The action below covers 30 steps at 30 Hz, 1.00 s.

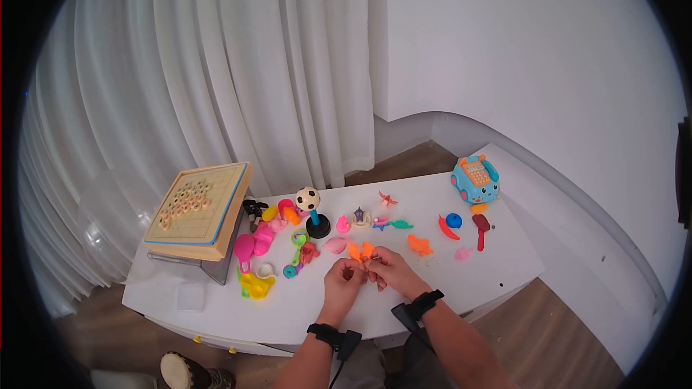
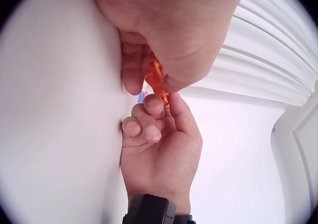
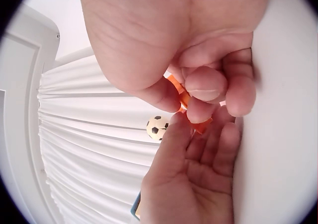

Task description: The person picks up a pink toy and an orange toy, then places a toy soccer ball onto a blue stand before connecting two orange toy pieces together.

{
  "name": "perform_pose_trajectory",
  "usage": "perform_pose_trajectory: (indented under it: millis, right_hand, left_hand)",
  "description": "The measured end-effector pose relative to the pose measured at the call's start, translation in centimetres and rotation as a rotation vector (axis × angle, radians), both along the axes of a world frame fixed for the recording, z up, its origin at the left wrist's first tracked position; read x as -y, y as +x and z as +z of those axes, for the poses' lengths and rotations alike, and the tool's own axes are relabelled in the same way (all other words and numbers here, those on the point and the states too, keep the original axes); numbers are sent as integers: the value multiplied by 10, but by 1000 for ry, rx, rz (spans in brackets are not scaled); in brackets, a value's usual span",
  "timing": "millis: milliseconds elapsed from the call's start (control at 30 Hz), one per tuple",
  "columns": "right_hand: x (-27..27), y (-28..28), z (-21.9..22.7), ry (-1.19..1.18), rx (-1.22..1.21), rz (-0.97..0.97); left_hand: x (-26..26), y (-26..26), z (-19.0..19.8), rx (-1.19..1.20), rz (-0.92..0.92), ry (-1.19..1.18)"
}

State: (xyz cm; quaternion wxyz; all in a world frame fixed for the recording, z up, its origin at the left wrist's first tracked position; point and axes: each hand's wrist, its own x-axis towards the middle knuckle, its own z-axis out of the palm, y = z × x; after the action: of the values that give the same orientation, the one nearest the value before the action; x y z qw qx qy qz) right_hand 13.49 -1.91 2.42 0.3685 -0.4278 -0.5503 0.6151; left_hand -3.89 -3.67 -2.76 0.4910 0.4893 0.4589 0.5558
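Both hands meet low over the white table around a small orange plastic toy (image 1: 359, 252), an irregular shape partly covered by the fingers. My left hand (image 1: 343, 289) pinches it from one side between thumb and fingers. From the other side my right hand (image 1: 393, 274) pinches it too, fingertips close against those of the left. In the left wrist view the orange toy (image 2: 157, 82) shows between the two hands. A pale pink toy (image 1: 335, 246) lies just beyond the left hand, and another orange toy (image 1: 419, 246) lies beyond the right.
A board with round game pieces (image 1: 194, 205) stands tilted at the left. Nearby lie pink, green and yellow toys (image 1: 263, 238). A football on a black stand (image 1: 308, 200) rises behind the hands. To the right are a red toy mallet (image 1: 481, 230) and a blue toy telephone (image 1: 476, 180).
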Motion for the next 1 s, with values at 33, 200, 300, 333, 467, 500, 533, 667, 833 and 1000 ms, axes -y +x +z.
perform_pose_trajectory:
  millis: [33,200,300,333,467,500,533,667,833,1000]
  right_hand:
    - [0,0,0,-2,-2,-2]
    - [-1,0,-3,-9,-34,-6]
    - [-1,0,-3,-19,-43,-9]
    - [-1,-1,-2,-18,-37,-15]
    - [1,-2,2,-37,-22,-8]
    - [1,-2,3,-37,-22,-9]
    - [1,-2,4,-37,-15,-4]
    - [-1,-2,0,-33,13,8]
    - [0,-2,0,-8,-1,2]
    - [-3,2,-11,-14,-73,-7]
  left_hand:
    - [0,0,-1,-44,18,24]
    - [6,6,22,-3,110,52]
    - [2,4,18,71,111,38]
    - [-1,2,13,87,95,26]
    - [-3,0,5,90,92,-37]
    - [-1,1,8,74,105,-27]
    - [0,2,10,58,117,-17]
    - [1,-1,7,25,65,-56]
    - [1,-1,-8,-144,8,265]
    - [6,5,1,-192,35,208]
